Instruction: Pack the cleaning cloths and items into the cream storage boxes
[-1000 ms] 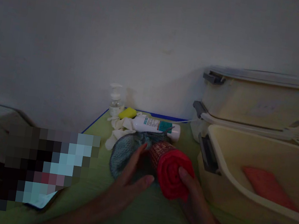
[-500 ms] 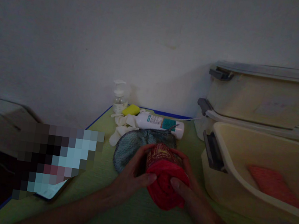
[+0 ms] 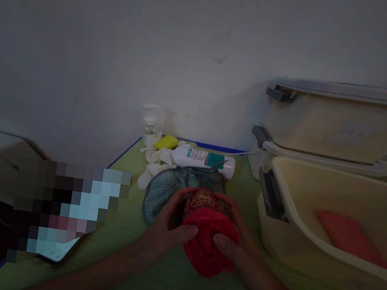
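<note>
Between my two hands is a roll of red plastic bags (image 3: 207, 252), its coiled end turned toward me and a dark red printed band (image 3: 203, 201) round its far part. My left hand (image 3: 173, 221) grips its left side, thumb on the coiled end. On the right side, my right hand (image 3: 233, 234) holds it the same way, with its thumb on the end too. Just beyond the roll lies a blue-grey cloth (image 3: 164, 198) with a checked edge, partly hidden by my hands and the roll.
Behind the cloth lie a white bottle (image 3: 197, 157), white gloves (image 3: 157, 161), a yellow sponge (image 3: 166, 142) and a clear pump bottle (image 3: 151, 132). An open cream bin (image 3: 274, 233) holding a pink item (image 3: 349, 236) stands right, before stacked lidded boxes (image 3: 326, 125). A phone (image 3: 61, 249) lies left, partly blurred out.
The view has shifted slightly, so most things sit a little further left. Both hands still hold the roll, which has tilted slightly, and the thumbs have shifted a little on its end.
</note>
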A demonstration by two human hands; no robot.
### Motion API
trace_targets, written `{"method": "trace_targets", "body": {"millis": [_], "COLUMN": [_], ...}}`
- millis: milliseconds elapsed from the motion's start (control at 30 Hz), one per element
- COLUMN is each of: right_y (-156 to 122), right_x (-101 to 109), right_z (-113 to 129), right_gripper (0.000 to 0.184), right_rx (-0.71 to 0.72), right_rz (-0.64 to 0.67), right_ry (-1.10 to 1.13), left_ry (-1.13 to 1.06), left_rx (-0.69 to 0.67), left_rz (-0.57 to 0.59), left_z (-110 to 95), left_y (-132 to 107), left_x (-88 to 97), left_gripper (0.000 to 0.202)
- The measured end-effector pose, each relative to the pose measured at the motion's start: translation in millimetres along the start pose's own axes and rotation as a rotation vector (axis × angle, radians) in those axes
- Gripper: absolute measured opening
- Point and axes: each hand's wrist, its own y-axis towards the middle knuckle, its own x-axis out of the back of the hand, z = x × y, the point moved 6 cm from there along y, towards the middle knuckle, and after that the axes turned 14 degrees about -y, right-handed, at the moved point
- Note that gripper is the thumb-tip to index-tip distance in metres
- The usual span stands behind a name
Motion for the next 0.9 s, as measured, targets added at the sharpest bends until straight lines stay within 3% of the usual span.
{"method": "trace_targets", "body": {"millis": [167,267,467,567,767,900], "right_y": [1,1,0,-1,-4,-5], "right_x": [0,0,-4,-8,-10,-11], "right_z": [-2,-6,-11,-11,-9,-6], "right_gripper": [0.069,0.069,0.068,0.069,0.069,0.068], "right_rx": [0.046,0.04,0.09,0.1,0.141,0.131], "right_rz": [0.026,0.022,0.029,0.056,0.09,0.099], "right_ry": [0.0,-0.01,0.028,0.02,0.013,0.002], "left_ry": [0.011,0.126,0.548,0.594,0.58,0.552], "left_rx": [0.02,0.011,-0.45,-0.567,-0.617,-0.553], "left_rz": [0.041,-0.002,-0.015,0.057,0.114,0.076], "left_z": [-3,-7,-44,-54,-61,-60], "left_y": [-3,-7,-18,-21,-26,-25], "left_x": [-4.1,-3.8,-13.4,-22.2,-28.3,-27.5], "left_gripper": [0.062,0.056,0.037,0.031,0.033,0.018]}}
